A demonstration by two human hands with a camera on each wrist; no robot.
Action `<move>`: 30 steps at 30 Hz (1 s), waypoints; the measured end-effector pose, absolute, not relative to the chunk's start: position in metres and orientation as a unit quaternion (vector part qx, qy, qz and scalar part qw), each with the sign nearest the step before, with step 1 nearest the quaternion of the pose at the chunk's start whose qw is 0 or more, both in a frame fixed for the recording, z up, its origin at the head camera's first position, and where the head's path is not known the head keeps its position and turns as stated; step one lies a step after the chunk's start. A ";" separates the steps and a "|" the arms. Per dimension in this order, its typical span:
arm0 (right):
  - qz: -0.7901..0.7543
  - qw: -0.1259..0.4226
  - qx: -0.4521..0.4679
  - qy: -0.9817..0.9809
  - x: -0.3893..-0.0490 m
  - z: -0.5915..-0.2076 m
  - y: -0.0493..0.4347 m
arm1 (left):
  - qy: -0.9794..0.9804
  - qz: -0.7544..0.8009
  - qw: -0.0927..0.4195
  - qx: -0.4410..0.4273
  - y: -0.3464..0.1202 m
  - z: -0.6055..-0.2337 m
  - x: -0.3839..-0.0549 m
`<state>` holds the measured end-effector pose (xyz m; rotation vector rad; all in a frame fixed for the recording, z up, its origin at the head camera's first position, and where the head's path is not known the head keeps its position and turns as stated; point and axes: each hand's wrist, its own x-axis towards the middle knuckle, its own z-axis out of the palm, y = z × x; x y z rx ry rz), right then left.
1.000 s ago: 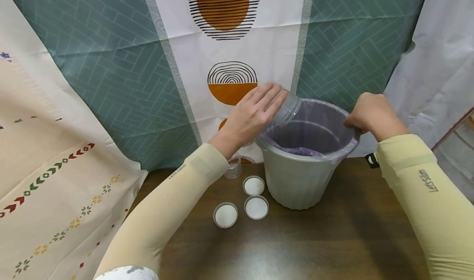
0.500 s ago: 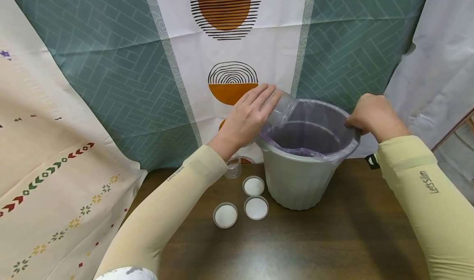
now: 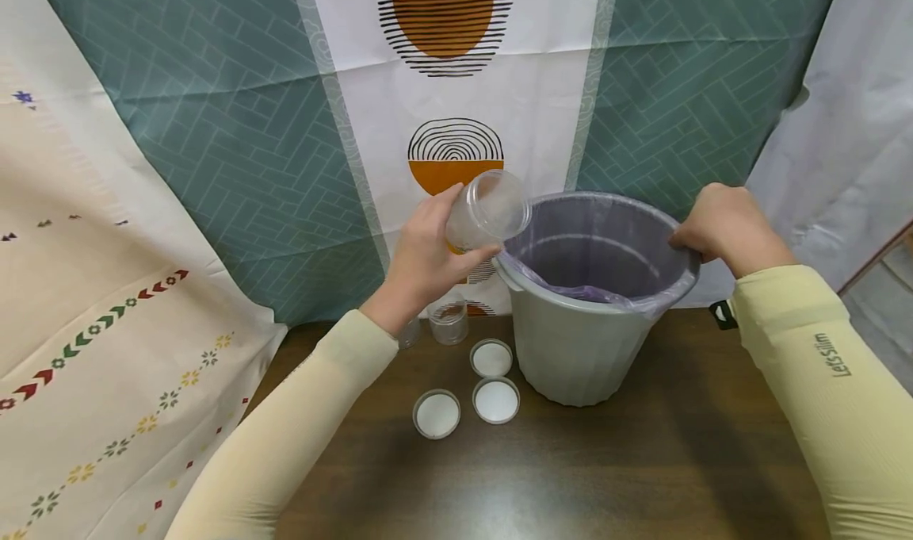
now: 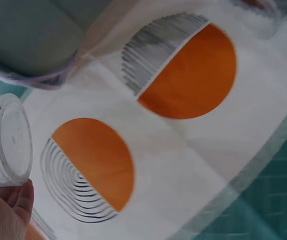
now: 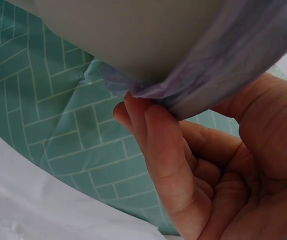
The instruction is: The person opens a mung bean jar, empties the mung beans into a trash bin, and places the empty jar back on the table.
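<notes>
A clear plastic jar [image 3: 492, 207] is gripped by my left hand [image 3: 428, 250], its open mouth tilted up and toward the head camera, just left of the bin's rim. In the left wrist view the base of that jar [image 4: 14, 140] shows at the left edge. My right hand [image 3: 727, 227] pinches the right rim of a grey bin [image 3: 578, 350] lined with a thin purple bag [image 3: 592, 292]. From below, the right wrist view shows the fingers [image 5: 166, 150] against the rim and the bag's folded edge [image 5: 208, 75].
Several round lids with white inner faces, one of them a lid [image 3: 437, 414], lie on the brown table [image 3: 556, 476] left of the bin. Behind them stand a clear jar [image 3: 448, 322] and a partly hidden one [image 3: 409, 334]. A patterned curtain [image 3: 235, 143] hangs close behind.
My left hand has moved left with the jar, away from over the bin, and turned it from mouth-down to mouth-up. My right hand stays at the rim.
</notes>
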<state>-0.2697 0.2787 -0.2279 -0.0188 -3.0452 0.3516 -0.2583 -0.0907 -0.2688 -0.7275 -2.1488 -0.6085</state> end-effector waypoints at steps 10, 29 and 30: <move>0.109 0.047 -0.009 -0.993 -0.269 -0.229 0.283 | -0.843 -0.368 0.355 -0.166 -0.137 -0.333 -0.246; 0.089 0.053 -0.006 -0.995 -0.271 -0.231 0.279 | -0.853 -0.472 0.182 0.129 -0.214 -0.481 -0.216; 0.089 0.054 -0.006 -0.995 -0.271 -0.231 0.279 | -0.854 -0.471 0.174 0.138 -0.216 -0.485 -0.215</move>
